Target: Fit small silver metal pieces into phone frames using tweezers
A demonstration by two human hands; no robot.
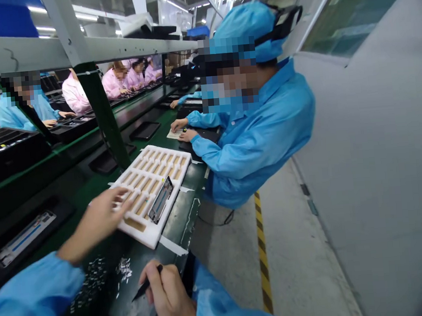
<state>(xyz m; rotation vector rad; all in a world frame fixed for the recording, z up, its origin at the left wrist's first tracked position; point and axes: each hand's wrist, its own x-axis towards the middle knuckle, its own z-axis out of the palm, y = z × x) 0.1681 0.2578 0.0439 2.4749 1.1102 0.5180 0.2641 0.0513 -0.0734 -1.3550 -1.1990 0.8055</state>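
My left hand [104, 217] reaches over the near left edge of a white foam tray [149, 233], thumb and fingers apart, with nothing visible between them. A phone frame [161, 201] stands tilted in a slot on the tray's right side. The other slots in view show a tan bottom. My right hand [170, 295] is closed around a slim black pointed tool [146, 286], its tip directed down and left near the bench; its exact kind is unclear. Another phone frame [27, 238] with a blue strip lies on a black holder at the left.
Small shiny scraps [124, 269] lie scattered on the green bench [172, 224]. A green post [107, 117] rises behind the tray. A co-worker in blue [256, 135] works beyond it, both hands over a pale piece. Black trays [145, 130] sit along the line.
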